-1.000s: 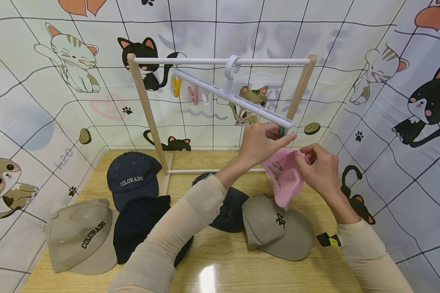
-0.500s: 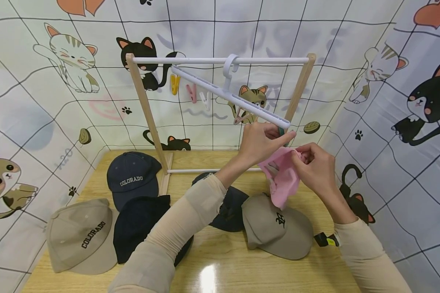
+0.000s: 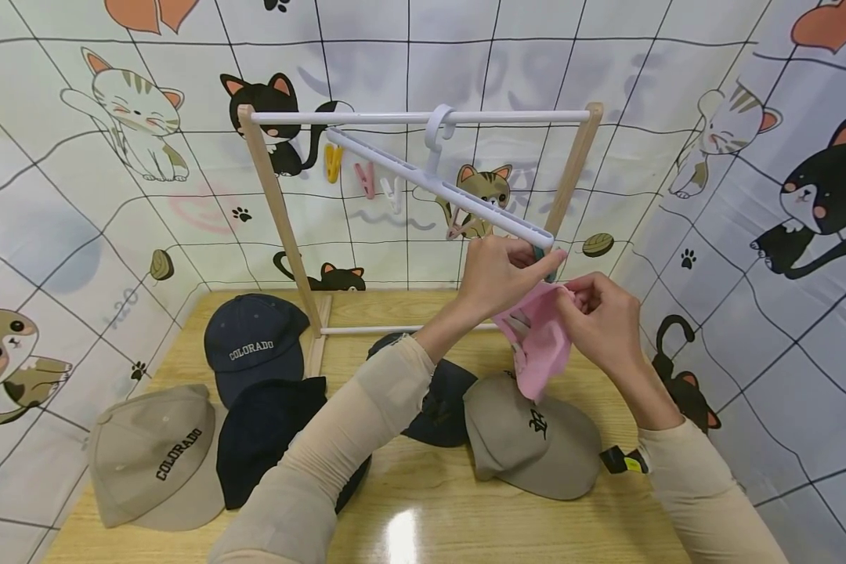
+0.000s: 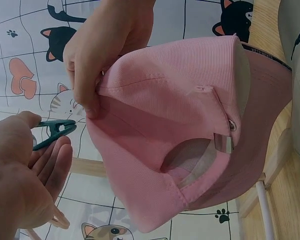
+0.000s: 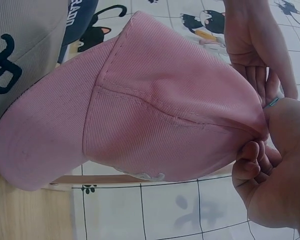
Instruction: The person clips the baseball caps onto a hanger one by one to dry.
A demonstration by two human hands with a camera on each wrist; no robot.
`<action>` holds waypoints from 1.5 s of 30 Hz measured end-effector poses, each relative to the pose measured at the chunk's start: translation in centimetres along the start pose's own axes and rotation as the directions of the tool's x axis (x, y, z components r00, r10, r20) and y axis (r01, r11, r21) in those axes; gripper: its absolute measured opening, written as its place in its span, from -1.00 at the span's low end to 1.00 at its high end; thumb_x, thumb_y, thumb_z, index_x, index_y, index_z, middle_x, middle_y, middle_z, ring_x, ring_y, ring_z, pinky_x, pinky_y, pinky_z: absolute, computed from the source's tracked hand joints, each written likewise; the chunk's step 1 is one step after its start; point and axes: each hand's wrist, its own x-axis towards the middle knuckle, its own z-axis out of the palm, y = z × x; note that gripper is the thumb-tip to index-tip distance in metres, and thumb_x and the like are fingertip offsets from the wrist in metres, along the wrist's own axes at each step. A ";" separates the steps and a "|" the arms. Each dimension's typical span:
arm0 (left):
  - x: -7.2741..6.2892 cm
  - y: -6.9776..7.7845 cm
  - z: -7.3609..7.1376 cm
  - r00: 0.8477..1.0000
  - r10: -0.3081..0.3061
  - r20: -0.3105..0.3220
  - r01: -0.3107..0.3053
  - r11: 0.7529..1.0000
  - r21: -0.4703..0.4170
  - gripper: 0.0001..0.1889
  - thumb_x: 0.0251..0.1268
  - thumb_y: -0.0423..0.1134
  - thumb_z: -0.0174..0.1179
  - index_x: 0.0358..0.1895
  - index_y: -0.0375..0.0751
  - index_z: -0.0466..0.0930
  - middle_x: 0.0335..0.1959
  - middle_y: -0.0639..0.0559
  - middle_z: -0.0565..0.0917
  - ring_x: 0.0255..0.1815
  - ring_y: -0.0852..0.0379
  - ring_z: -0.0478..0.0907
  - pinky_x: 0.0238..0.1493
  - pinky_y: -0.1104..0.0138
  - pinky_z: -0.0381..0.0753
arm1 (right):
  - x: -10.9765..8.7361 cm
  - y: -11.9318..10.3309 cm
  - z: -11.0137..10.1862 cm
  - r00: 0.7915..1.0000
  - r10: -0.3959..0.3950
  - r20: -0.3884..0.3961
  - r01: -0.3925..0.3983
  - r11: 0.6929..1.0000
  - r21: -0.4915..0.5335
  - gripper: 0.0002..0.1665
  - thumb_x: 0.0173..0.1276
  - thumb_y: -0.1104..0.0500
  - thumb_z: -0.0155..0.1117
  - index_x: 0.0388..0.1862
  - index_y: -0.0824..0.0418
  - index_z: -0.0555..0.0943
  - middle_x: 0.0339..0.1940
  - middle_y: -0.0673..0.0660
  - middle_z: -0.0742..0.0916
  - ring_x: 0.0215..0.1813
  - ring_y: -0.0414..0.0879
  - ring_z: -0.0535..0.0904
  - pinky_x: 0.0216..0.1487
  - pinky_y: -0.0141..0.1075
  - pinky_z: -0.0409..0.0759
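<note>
My left hand [image 3: 497, 270] pinches a green clothespin [image 4: 60, 123] just below the low right end of a white hanger [image 3: 447, 190]. In the left wrist view the clothespin's tip points toward the pink baseball cap [image 4: 140, 110], a little apart from it. My right hand [image 3: 606, 317] pinches that cap by the top of its crown, so it hangs brim down under the clothespin. The cap's open back and strap buckle [image 4: 223, 142] face the left wrist camera. A white rail [image 3: 366, 118] carries the hanger by its hook; the hanger tilts down to the right.
Wooden posts [image 3: 275, 204] hold the rail. Yellow [image 3: 333, 163], pink [image 3: 364, 181] and white clothespins hang along the hanger. On the table lie navy caps [image 3: 254, 337], a black cap [image 3: 268, 439], and beige caps [image 3: 151, 454], one right below the pink cap. A black strap [image 3: 620, 460] lies near my right sleeve.
My right hand has brought the pink cap slightly left and up, closer to the clothespin. The left hand has barely moved and keeps its hold on the clothespin.
</note>
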 end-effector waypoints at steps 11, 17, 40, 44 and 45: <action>0.1 0.0 0.1 0.997 0.030 -0.064 -0.026 0.998 0.056 -0.45 0.46 0.07 0.53 -0.73 -0.06 0.70 -0.71 0.13 0.75 -0.74 0.42 0.32 -0.54 0.51 0.07 | 0.3 -0.6 0.4 1.000 0.001 -0.026 -0.001 1.000 0.004 -0.89 0.49 0.28 0.50 -0.18 0.35 0.80 -0.51 0.19 0.71 -0.49 -0.45 0.46 -0.39 -0.63 0.37; 0.0 0.2 0.2 0.997 0.019 -0.079 -0.014 0.997 0.072 -0.45 0.45 0.08 0.54 -0.74 -0.05 0.72 -0.74 0.13 0.74 -0.76 0.45 0.32 -0.53 0.52 0.13 | 0.1 -0.8 0.6 0.999 0.002 -0.033 0.000 0.999 0.033 -0.91 0.50 0.30 0.49 -0.18 0.35 0.80 -0.52 0.20 0.72 -0.51 -0.45 0.47 -0.40 -0.63 0.38; 0.1 0.8 0.7 0.994 0.062 -0.095 -0.050 0.992 0.120 -0.47 0.51 0.01 0.49 -0.70 -0.12 0.71 -0.69 0.08 0.77 -0.76 0.47 0.21 -0.59 0.55 0.07 | 0.2 -0.9 2.5 0.990 0.009 -0.140 -0.004 0.999 0.036 -0.90 0.46 0.38 0.43 -0.16 0.46 0.72 -0.47 0.33 0.80 -0.45 -0.60 0.50 -0.32 -0.71 0.42; 0.2 0.8 0.8 0.992 0.076 -0.104 -0.061 0.988 0.144 -0.44 0.51 0.01 0.49 -0.73 -0.11 0.67 -0.72 0.09 0.74 -0.75 0.46 0.20 -0.57 0.55 0.06 | 0.1 -0.9 2.3 0.992 0.027 -0.120 -0.020 0.998 0.057 -0.88 0.48 0.38 0.42 -0.12 0.47 0.71 -0.44 0.33 0.81 -0.44 -0.59 0.53 -0.31 -0.71 0.45; 0.2 0.8 0.8 0.991 0.079 -0.106 -0.063 0.987 0.149 -0.43 0.51 0.01 0.49 -0.74 -0.11 0.65 -0.73 0.09 0.73 -0.75 0.45 0.19 -0.57 0.55 0.05 | 0.1 -0.9 2.3 0.993 0.034 -0.115 -0.027 0.998 0.063 -0.88 0.49 0.37 0.42 -0.11 0.46 0.71 -0.44 0.33 0.81 -0.44 -0.59 0.53 -0.31 -0.71 0.46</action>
